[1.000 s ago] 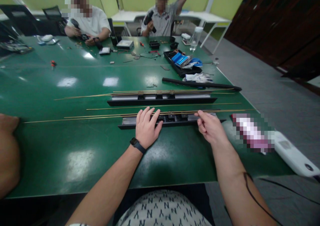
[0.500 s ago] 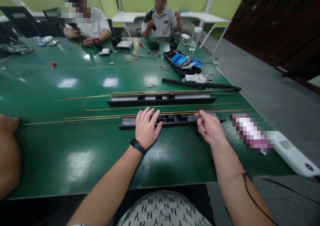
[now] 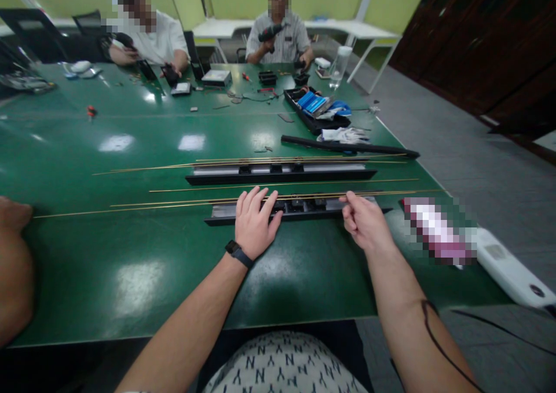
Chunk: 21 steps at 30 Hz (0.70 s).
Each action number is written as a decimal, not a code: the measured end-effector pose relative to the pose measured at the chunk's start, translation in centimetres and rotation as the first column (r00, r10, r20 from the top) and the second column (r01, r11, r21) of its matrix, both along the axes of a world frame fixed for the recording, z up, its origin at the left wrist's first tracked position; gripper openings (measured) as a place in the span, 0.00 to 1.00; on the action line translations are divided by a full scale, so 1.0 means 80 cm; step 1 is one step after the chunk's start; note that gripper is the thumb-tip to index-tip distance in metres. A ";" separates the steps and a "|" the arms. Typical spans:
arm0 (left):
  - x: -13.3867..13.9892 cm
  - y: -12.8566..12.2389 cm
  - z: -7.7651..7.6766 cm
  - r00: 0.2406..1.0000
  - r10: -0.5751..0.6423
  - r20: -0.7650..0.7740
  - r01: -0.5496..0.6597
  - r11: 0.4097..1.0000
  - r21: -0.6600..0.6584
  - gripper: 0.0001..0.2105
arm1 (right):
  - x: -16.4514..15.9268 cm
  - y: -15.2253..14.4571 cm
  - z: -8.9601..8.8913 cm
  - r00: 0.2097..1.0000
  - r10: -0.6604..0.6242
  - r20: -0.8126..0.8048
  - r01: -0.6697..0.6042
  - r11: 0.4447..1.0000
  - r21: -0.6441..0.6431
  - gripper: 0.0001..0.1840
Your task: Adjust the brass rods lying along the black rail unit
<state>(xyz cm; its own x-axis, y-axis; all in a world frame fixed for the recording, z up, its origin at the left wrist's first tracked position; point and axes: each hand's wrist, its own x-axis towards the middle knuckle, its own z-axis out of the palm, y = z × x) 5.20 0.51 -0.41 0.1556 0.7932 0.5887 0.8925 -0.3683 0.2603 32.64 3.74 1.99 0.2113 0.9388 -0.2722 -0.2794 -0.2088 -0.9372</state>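
Two black channel-shaped rails lie one behind the other on the green table, with long thin brass rods [image 3: 182,203] along and across them. My left hand [image 3: 256,222] rests palm down on the nearer rail [image 3: 299,215], its fingers spread over the rods and hiding part of them. At that rail's right end is my right hand [image 3: 362,219], its index finger at the rods and its other fingers curled in. Several dark blocks [image 3: 297,205] sit inside the nearer rail between my hands. The farther rail [image 3: 282,176] has similar blocks and rods on top.
A black tray [image 3: 310,121] holds blue items, with white gloves [image 3: 345,135] and a black bar [image 3: 347,145] in front. A white device [image 3: 506,268] lies right. Another person's arm [image 3: 15,265] rests at left. Across the table sit two people, one holding a power drill [image 3: 271,32].
My hands have stayed in place. The left tip of one brass rod appears slightly farther left. Across the table, one person's drill has turned sideways and their other hand has come down.
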 end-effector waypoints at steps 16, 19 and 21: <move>0.000 -0.001 -0.001 1.000 -0.001 -0.009 0.001 1.000 0.011 0.22 | 0.002 -0.001 0.001 0.999 0.022 -0.037 -0.022 1.000 0.001 0.18; -0.001 0.000 -0.001 1.000 0.005 -0.013 -0.005 1.000 0.008 0.22 | 0.003 -0.001 0.001 0.999 0.018 -0.043 -0.018 1.000 0.011 0.18; 0.000 0.000 0.000 1.000 0.005 -0.015 -0.005 1.000 0.011 0.22 | 0.004 0.000 0.002 0.999 0.014 -0.046 -0.013 1.000 0.015 0.17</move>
<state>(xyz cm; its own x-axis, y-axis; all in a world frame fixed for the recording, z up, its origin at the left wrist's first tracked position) 5.17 0.52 -0.39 0.1605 0.7875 0.5950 0.8982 -0.3664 0.2427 32.92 3.70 2.13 0.1862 0.9453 -0.2680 -0.3198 -0.1996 -0.9262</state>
